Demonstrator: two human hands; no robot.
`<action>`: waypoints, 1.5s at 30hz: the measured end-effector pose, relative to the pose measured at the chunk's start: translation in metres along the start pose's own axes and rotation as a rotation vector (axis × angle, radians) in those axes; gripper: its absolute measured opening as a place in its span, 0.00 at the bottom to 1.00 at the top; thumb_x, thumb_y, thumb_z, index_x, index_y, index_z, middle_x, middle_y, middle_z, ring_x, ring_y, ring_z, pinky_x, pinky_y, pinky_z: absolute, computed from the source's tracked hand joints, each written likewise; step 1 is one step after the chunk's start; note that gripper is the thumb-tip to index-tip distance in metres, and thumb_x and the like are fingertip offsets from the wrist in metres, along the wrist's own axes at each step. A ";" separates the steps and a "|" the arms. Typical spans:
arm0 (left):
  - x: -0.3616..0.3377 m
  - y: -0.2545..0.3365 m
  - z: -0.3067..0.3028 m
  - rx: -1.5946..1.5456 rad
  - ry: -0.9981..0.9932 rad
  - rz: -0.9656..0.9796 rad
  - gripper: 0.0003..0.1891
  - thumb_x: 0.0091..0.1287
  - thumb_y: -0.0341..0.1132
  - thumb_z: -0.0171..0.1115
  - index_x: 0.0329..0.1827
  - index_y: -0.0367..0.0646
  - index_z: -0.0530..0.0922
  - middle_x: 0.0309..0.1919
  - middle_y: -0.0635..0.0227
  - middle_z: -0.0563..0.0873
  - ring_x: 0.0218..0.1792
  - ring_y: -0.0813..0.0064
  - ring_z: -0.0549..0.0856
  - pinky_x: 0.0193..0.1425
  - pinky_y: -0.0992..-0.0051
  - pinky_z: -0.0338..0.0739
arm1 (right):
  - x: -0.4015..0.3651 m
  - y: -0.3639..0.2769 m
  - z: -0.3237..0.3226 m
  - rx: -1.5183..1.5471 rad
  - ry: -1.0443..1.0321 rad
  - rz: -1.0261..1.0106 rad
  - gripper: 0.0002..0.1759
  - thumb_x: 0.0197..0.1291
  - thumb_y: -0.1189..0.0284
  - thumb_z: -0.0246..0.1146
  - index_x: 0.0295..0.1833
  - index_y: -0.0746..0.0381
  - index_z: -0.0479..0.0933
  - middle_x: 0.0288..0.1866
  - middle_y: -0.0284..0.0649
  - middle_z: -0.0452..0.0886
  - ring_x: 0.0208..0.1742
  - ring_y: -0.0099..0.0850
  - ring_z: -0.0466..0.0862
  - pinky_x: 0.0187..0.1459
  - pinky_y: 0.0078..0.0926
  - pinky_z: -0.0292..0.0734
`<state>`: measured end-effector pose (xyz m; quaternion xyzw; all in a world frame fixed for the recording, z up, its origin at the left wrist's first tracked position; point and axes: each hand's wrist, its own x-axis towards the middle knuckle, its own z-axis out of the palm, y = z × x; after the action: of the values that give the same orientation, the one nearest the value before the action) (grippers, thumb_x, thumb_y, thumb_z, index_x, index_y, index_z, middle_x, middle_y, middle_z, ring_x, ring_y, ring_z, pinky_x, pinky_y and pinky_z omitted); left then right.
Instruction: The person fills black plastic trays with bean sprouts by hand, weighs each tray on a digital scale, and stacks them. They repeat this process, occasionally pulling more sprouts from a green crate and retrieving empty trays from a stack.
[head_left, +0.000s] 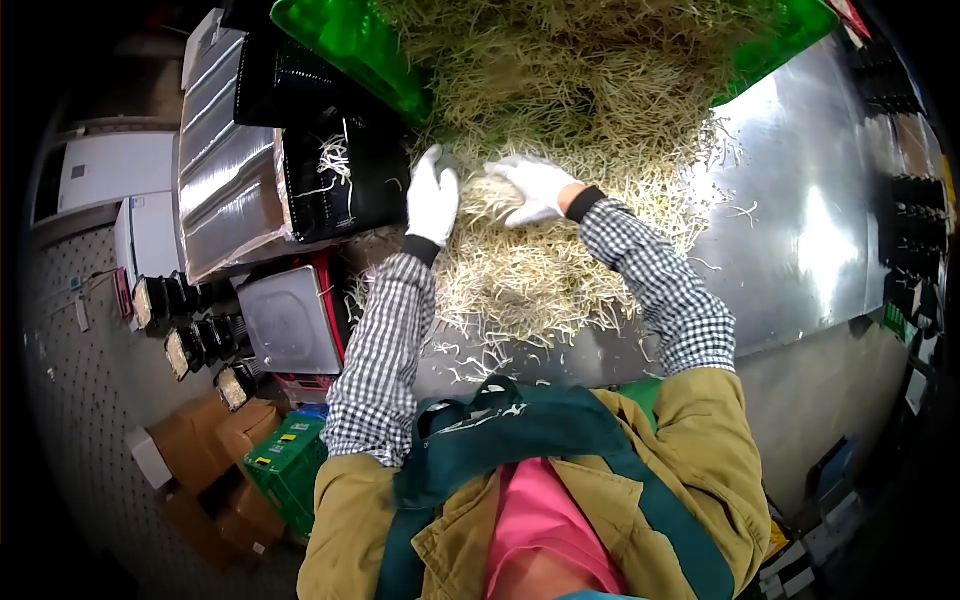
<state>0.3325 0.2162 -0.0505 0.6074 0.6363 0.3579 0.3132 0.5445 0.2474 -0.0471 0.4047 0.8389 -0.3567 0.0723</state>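
Observation:
A large heap of pale bean sprouts (535,275) spreads over the metal table (800,230), spilling from a tipped green crate (360,55). My left hand (433,200), in a white glove, is at the heap's left edge with its fingers up and slightly apart, and no sprouts show in it. My right hand (532,188), also white-gloved, has its fingers curved around a clump of sprouts at the heap's middle. Left of my left hand stands a black tray (375,190) with a few loose sprouts on it.
A foil-like lined box (228,170) stands beyond the black tray. Below it is a scale (290,320) with a grey plate. Filled black trays (180,350), cardboard boxes (195,435) and a green crate (287,470) are at the lower left. More black trays (915,210) line the right side.

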 end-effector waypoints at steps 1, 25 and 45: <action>0.005 -0.008 0.007 -0.084 -0.057 -0.085 0.32 0.73 0.46 0.57 0.75 0.37 0.64 0.62 0.46 0.79 0.62 0.55 0.80 0.67 0.65 0.73 | 0.000 -0.012 -0.002 -0.108 -0.011 0.049 0.64 0.47 0.41 0.73 0.82 0.54 0.46 0.82 0.50 0.52 0.80 0.47 0.58 0.79 0.55 0.47; -0.064 -0.012 -0.041 0.804 -0.739 -0.104 0.75 0.36 0.54 0.86 0.82 0.42 0.39 0.80 0.49 0.51 0.79 0.50 0.55 0.76 0.42 0.58 | -0.002 -0.062 0.019 -0.514 -0.122 -0.078 0.83 0.27 0.39 0.81 0.82 0.58 0.38 0.83 0.52 0.50 0.83 0.47 0.52 0.77 0.60 0.47; -0.148 -0.064 -0.087 0.096 -0.405 0.078 0.19 0.68 0.33 0.60 0.60 0.36 0.73 0.49 0.54 0.83 0.54 0.61 0.82 0.57 0.68 0.79 | -0.079 -0.086 0.028 -0.099 0.123 0.136 0.34 0.51 0.70 0.67 0.68 0.55 0.72 0.57 0.50 0.80 0.54 0.45 0.83 0.54 0.41 0.80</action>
<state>0.2345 0.0616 -0.0619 0.7055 0.5525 0.2095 0.3911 0.5292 0.1435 0.0106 0.4777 0.8290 -0.2835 0.0649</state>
